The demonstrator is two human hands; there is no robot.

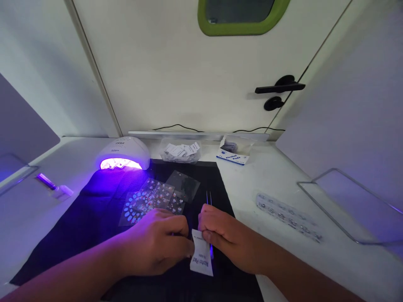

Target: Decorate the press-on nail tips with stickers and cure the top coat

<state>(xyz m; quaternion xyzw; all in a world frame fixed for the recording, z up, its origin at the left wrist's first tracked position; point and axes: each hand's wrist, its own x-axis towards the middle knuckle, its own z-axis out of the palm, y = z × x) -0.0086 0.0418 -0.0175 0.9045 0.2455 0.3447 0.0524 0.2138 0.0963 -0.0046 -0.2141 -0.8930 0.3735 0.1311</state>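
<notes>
A small white alcohol pad packet (pixel 200 253) hangs between my two hands above the black mat (pixel 132 289). My left hand (pixel 159 241) has its fingers closed at the packet's left edge. At the upper right corner, my right hand (pixel 220 235) pinches the packet between thumb and curled fingers. A pair of tweezers (pixel 209 198) shows its two tips beyond my right hand and a bluish end below it; whether the hand grips it or passes over it, I cannot tell. Past my left hand lie several clear patterned sticker sheets (pixel 154 193), partly overlapping.
A white nail lamp (pixel 126 147) glows purple at the back left. Behind the mat stand a clear tub of packets (pixel 180 157) and an opened alcohol pads box (pixel 234 157). A clear blister strip (pixel 288 216) lies right; a small bottle (pixel 59 191) lies left.
</notes>
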